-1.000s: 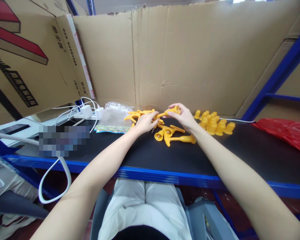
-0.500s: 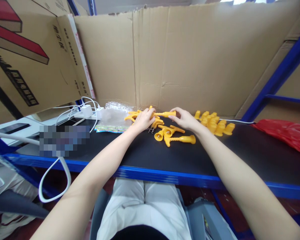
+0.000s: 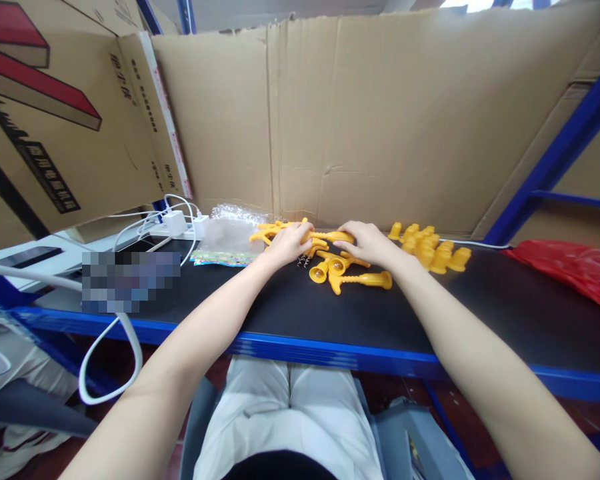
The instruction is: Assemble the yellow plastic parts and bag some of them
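My left hand (image 3: 289, 244) is closed around the forked end of a yellow plastic handle (image 3: 324, 236). The fingers of my right hand (image 3: 364, 243) wrap the wider end of that same piece, so it lies level between both hands, just above the bench. Below it rest several similar yellow handles (image 3: 363, 280), some with round cup ends turned toward me. More yellow handles (image 3: 264, 233) lie in a pile partly hidden behind my left hand. Small coiled metal springs (image 3: 303, 262) sit on the black surface below that hand.
Several yellow cup-shaped caps (image 3: 433, 252) stand at the right, near a red plastic bag (image 3: 567, 267). Clear plastic packaging (image 3: 230, 233) lies at the left beside white chargers and cables (image 3: 174, 222). Cardboard (image 3: 380, 120) walls the back. A blue edge (image 3: 330, 352) runs along the front.
My right hand has moved slightly and closed further over the wide end of the yellow handle. My left hand stays in almost the same place.
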Available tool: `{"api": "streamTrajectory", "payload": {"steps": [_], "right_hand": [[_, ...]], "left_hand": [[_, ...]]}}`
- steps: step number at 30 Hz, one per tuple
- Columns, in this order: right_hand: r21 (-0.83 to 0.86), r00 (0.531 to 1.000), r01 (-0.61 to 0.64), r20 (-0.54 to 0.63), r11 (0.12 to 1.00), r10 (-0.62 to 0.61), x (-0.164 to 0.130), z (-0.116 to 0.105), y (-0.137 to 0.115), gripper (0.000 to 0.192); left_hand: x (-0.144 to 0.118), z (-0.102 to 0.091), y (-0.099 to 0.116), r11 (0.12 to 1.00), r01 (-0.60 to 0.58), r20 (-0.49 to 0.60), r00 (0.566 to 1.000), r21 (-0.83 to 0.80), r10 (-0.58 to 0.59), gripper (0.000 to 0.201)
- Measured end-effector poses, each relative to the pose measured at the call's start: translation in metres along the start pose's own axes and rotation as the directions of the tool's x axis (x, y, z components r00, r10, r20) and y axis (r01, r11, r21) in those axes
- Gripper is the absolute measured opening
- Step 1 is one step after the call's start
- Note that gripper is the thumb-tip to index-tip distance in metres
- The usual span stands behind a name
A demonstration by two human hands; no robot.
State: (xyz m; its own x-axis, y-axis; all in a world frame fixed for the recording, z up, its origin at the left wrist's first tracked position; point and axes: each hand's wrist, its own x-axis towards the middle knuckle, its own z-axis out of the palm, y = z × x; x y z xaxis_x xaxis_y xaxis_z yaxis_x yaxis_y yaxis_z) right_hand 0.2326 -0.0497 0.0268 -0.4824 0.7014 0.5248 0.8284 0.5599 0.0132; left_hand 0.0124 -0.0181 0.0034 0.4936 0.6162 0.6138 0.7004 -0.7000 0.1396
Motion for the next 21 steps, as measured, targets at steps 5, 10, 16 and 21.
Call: {"api": "streamTrajectory", "payload": {"steps": [5, 10, 16, 21], "right_hand": [[-0.039, 0.997, -0.040, 0.066, 0.998, 0.042, 0.001, 0.004, -0.009, 0.030], [-0.130, 0.998, -0.044, 0.027, 0.991, 0.047, 0.001, 0.002, -0.011, 0.024], [-0.295, 0.997, 0.042, -0.056, 0.955, -0.061, 0.002, -0.001, -0.015, 0.009], [-0.308, 0.997, 0.021, -0.061, 0.951, -0.042, 0.002, 0.000, -0.014, 0.011]], "left_hand": [[-0.001, -0.001, 0.006, 0.999, -0.025, 0.006, 1.000, 0.043, 0.025, 0.033], [0.003, 0.005, 0.006, 0.996, 0.037, 0.034, 0.999, -0.077, -0.035, 0.032], [0.006, 0.004, 0.011, 0.923, 0.259, 0.178, 0.960, -0.284, -0.214, 0.027], [0.007, 0.003, 0.011, 0.879, 0.307, 0.188, 0.949, -0.365, -0.254, 0.027]]}}
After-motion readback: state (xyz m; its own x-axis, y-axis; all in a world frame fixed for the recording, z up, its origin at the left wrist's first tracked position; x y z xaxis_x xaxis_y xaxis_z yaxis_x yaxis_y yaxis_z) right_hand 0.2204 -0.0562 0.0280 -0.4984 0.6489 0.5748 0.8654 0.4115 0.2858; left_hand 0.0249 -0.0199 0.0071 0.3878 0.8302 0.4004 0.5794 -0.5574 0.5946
